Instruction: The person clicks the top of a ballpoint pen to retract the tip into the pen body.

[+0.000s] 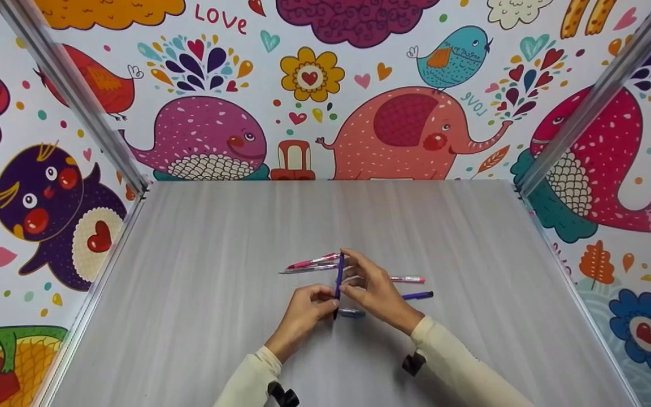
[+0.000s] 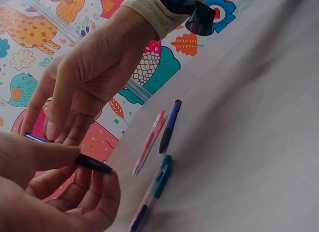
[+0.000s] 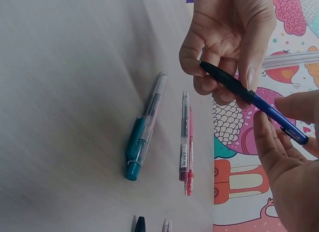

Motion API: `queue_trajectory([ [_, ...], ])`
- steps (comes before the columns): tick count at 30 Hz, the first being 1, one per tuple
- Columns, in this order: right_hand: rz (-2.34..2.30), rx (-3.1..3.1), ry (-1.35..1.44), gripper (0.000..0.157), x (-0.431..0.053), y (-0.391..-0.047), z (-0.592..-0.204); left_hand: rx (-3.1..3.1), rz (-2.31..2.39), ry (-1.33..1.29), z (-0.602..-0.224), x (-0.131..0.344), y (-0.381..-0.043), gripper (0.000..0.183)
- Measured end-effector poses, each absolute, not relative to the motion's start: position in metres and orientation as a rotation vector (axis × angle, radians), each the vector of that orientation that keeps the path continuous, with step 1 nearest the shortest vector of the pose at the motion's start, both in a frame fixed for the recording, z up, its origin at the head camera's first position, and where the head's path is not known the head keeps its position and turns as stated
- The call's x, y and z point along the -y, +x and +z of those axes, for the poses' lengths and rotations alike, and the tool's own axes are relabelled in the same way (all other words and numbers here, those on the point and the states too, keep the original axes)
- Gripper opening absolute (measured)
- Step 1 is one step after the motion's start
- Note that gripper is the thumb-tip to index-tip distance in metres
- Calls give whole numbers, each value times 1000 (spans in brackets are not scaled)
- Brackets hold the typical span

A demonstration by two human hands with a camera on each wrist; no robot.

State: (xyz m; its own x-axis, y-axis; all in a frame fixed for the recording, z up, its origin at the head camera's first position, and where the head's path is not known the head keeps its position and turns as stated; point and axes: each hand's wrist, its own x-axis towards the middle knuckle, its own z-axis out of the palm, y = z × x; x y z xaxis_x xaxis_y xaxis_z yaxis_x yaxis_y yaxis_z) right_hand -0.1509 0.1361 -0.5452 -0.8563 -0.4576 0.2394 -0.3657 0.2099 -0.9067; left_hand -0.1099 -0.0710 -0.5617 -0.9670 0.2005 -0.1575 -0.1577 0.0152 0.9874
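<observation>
Both hands hold one blue pen with a black grip, raised above the table. My left hand pinches its black grip section between thumb and fingers; in the right wrist view a fingertip touches the tip end. The right hand holds the blue barrel, its index finger at the far end and its thumb lower down. Below the hands lies a teal pen with a clear barrel. Another blue pen and a clear pen with a pink end lie beside the right hand, partly hidden by it in the head view.
Beyond the left hand, a pink pen and a clear pen with a dark purple end lie side by side on the grey table. Metal posts and printed walls stand around the table.
</observation>
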Motion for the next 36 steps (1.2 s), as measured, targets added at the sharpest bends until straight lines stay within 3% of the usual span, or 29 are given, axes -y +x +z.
queue_trajectory([
  [13, -1699, -2380, -820, 80, -132, -152, -544, -1937, 2117, 20, -563, 70, -109, 23],
  [36, -1759, -2358, -762, 78, -130, -157, -543, -1887, 2188, 0, -559, 68, -112, 22],
])
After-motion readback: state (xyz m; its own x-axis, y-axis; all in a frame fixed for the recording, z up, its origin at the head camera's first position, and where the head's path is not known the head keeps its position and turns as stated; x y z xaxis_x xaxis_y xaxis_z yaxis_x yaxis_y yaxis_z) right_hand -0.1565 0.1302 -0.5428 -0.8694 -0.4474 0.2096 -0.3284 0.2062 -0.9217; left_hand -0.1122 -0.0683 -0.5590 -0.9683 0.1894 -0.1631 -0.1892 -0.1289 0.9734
